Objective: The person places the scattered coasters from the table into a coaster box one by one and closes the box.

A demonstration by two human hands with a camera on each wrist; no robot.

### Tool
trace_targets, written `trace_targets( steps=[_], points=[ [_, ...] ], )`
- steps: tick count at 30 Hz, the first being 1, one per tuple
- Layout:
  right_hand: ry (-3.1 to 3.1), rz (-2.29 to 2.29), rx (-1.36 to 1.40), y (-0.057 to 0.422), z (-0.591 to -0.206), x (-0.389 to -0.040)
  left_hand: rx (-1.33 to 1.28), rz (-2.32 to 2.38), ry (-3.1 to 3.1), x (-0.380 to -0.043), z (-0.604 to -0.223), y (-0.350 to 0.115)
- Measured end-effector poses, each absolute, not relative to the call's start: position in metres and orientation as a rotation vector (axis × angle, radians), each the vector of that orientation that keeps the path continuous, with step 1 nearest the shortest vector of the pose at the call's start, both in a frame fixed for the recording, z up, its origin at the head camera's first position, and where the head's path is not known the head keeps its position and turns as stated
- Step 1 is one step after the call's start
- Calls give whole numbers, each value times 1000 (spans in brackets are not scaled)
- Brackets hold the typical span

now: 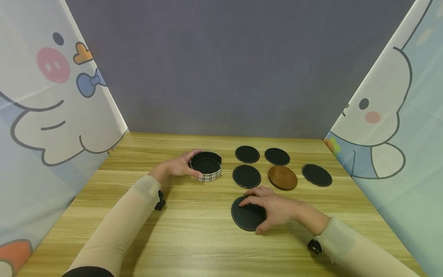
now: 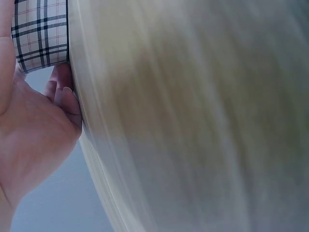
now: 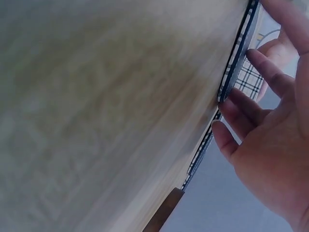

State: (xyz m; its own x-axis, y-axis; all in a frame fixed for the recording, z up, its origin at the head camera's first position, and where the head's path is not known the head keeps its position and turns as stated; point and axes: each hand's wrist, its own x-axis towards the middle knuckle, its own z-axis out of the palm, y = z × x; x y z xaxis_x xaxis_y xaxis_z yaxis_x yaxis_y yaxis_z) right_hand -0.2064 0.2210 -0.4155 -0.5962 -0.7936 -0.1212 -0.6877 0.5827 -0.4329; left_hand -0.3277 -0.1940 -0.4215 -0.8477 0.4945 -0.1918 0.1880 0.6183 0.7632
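My left hand grips a round coaster holder from its left side, thumb along the near wall. The holder has a black inside, a white plaid outside and a notch on its right. In the left wrist view its plaid wall shows beside the palm. My right hand spans a round black coaster with stitched edging, thumb at its near right edge and fingers at its far side and top. The right wrist view shows fingertips against the coaster's rim. Whether it is raised off the table, I cannot tell.
Beyond the right hand lie other black coasters and a brown wooden disc. All sit apart on the wood-grain table. A grey panel stands behind, with cartoon-printed sheets at both sides.
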Motion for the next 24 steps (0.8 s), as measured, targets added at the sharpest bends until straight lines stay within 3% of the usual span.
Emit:
trace_targets(
  steps=[24],
  points=[
    [2542,-574,-1295,216,-415,-212,493,1095,2450,-338,-431,-196]
  ],
)
